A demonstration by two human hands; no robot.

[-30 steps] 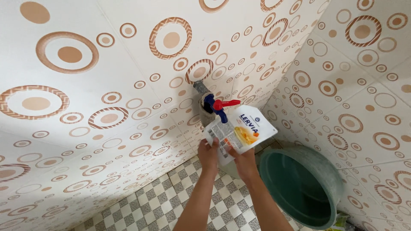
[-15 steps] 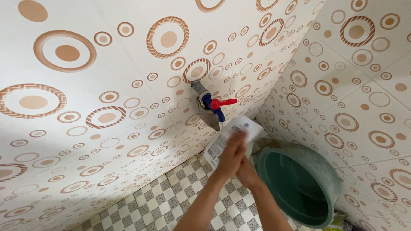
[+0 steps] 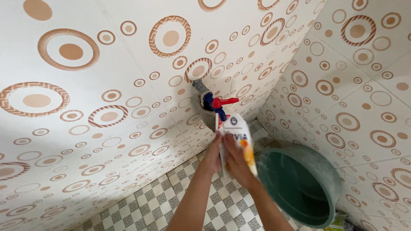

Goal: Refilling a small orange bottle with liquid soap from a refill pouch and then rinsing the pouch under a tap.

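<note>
Both hands hold a white carton [image 3: 235, 137] (orange picture on its front) just under the wall tap [image 3: 212, 107] with the red lever. The left hand [image 3: 212, 155] has its fingers clamped on the carton's left edge; the right hand [image 3: 234, 162] grips its lower front, fingers wrapped tight. A green bucket [image 3: 329, 171] stands on the checked floor [image 3: 171, 201] just right of them.

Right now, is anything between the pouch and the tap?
Nothing visible. Both hands, left and right, hold the white pouch, and its top sits right under the tap spout. The green tub stands off to the right.
</note>
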